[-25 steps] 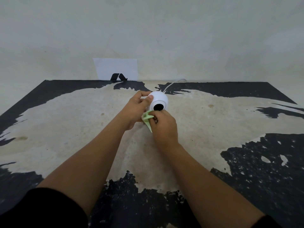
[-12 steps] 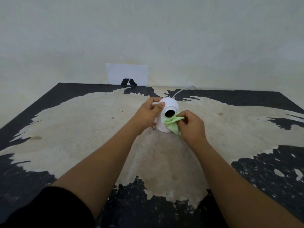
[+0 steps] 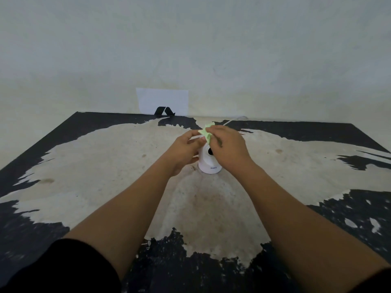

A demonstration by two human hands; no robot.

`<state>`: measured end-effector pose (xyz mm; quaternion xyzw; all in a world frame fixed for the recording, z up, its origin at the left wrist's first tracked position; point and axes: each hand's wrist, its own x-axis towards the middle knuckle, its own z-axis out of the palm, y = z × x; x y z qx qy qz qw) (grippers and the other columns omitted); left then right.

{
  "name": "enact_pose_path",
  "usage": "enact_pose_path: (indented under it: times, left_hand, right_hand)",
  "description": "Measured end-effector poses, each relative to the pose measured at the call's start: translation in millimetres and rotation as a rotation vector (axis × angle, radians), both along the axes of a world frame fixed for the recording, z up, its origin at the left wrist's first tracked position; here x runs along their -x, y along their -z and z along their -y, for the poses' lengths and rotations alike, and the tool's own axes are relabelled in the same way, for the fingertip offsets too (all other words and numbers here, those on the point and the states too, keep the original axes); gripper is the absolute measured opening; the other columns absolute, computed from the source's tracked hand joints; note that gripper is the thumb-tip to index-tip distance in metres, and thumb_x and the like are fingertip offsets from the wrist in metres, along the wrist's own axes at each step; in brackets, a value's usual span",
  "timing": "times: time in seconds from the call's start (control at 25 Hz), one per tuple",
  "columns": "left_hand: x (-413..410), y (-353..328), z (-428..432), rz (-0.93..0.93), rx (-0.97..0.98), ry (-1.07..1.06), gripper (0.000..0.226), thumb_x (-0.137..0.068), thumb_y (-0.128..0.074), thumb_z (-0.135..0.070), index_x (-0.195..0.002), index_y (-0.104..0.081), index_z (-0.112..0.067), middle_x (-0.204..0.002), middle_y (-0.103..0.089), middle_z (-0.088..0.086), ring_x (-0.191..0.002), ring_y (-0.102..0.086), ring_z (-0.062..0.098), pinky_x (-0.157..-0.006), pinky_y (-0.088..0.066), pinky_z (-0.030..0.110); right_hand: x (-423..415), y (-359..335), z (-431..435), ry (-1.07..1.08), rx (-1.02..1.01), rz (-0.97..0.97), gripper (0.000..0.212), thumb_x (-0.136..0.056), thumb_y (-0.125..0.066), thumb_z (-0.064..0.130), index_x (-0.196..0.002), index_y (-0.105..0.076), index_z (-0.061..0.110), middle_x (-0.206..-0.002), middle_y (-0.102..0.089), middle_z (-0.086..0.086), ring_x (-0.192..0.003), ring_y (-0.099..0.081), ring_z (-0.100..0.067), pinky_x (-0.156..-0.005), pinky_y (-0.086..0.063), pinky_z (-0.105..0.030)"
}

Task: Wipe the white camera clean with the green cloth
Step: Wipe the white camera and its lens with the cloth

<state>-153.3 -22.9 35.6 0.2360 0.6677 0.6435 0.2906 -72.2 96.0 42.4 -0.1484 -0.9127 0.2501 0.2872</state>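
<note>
The white camera stands upright on the worn table, its black lens facing me and a small grey logo on its base. My left hand grips its left side. My right hand is closed on the crumpled green cloth and presses it on the top of the camera's head, hiding most of the head. A thin white cable runs from behind the camera toward the wall.
A white card with a black mark leans against the wall at the table's back edge. The tabletop is black with a large patch worn to beige. The pale wall rises right behind it.
The camera has gone from held tilted to standing on the table. My right hand with the cloth has moved from below the lens, past its front, up onto the top of the head.
</note>
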Motion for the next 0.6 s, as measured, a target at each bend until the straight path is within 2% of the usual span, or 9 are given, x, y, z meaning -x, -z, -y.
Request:
enact_pose_path:
  times: [0.04,0.12,0.2,0.28,0.4,0.48,0.6]
  left_hand:
    - [0.7,-0.6,0.7,0.024,-0.002,-0.011,0.034,-0.092,-0.056,-0.027,-0.125,-0.050,-0.029,-0.123,-0.062,0.001,-0.106,-0.062,0.025,-0.085,-0.054,0.036]
    - [1.7,-3.0,1.4,-0.022,-0.039,-0.078,0.046,-0.092,-0.050,-0.019,-0.133,-0.040,-0.037,-0.140,-0.047,-0.006,-0.123,-0.051,0.023,-0.094,-0.048,0.042]
    - [0.7,-8.6,2.2,-0.277,-0.100,-0.131,0.057,-0.090,-0.040,-0.005,-0.140,-0.036,-0.034,-0.144,-0.040,-0.010,-0.134,-0.039,0.013,-0.106,-0.037,0.035]
    - [-2.4,-12.2,2.5,-0.519,-0.077,-0.112,0.055,-0.089,-0.036,-0.001,-0.139,-0.043,-0.021,-0.143,-0.046,-0.005,-0.132,-0.040,0.006,-0.111,-0.030,0.025]
    - [-6.9,-5.0,2.6,-0.673,0.091,-0.089,0.041,-0.094,-0.038,-0.011,-0.132,-0.054,-0.016,-0.137,-0.057,0.001,-0.123,-0.048,0.005,-0.105,-0.033,0.017]
    - [-8.2,2.6,6.8,-0.722,0.161,-0.069,0.040,-0.097,-0.039,-0.022,-0.135,-0.051,-0.021,-0.140,-0.054,-0.003,-0.125,-0.047,0.005,-0.098,-0.031,0.007]
    - [-17.1,13.7,12.9,-0.618,0.175,-0.057,0.042,-0.099,-0.035,-0.035,-0.139,-0.044,-0.030,-0.132,-0.052,-0.013,-0.118,-0.046,0.001,-0.081,-0.029,-0.005]
  right_hand:
    - [1.2,-0.1,-0.7,0.011,-0.066,0.029,0.038,-0.091,-0.044,0.021,-0.127,-0.058,0.026,-0.130,-0.062,-0.001,-0.124,-0.051,-0.025,-0.107,-0.034,-0.042]
    - [1.4,-2.1,-2.2,0.019,-0.037,0.075,0.050,-0.090,-0.045,0.024,-0.139,-0.041,0.032,-0.131,-0.061,0.003,-0.126,-0.048,-0.026,-0.109,-0.029,-0.051]
    - [-1.3,-2.9,-3.1,-0.062,0.079,0.079,0.065,-0.090,-0.048,0.024,-0.147,-0.019,0.032,-0.137,-0.056,0.007,-0.131,-0.044,-0.023,-0.112,-0.024,-0.054]
    - [-3.9,-2.2,-3.3,-0.193,0.160,0.085,0.077,-0.091,-0.051,0.025,-0.148,-0.001,0.034,-0.147,-0.045,0.004,-0.134,-0.042,-0.022,-0.112,-0.028,-0.048]
    - [-10.5,1.2,-5.3,-0.220,0.286,0.063,0.095,-0.087,-0.063,0.031,-0.147,0.010,0.035,-0.158,-0.021,0.000,-0.136,-0.036,-0.018,-0.103,-0.034,-0.029]
    - [-16.4,8.8,-5.9,-0.186,0.414,0.035,0.102,-0.080,-0.068,0.040,-0.147,0.009,0.036,-0.159,-0.012,0.004,-0.141,-0.026,-0.014,-0.110,-0.030,-0.032]
    - [-23.4,23.4,-2.6,-0.194,0.499,0.063,0.093,-0.082,-0.061,0.050,-0.148,0.002,0.034,-0.159,-0.016,0.005,-0.142,-0.025,-0.015,-0.114,-0.030,-0.041]
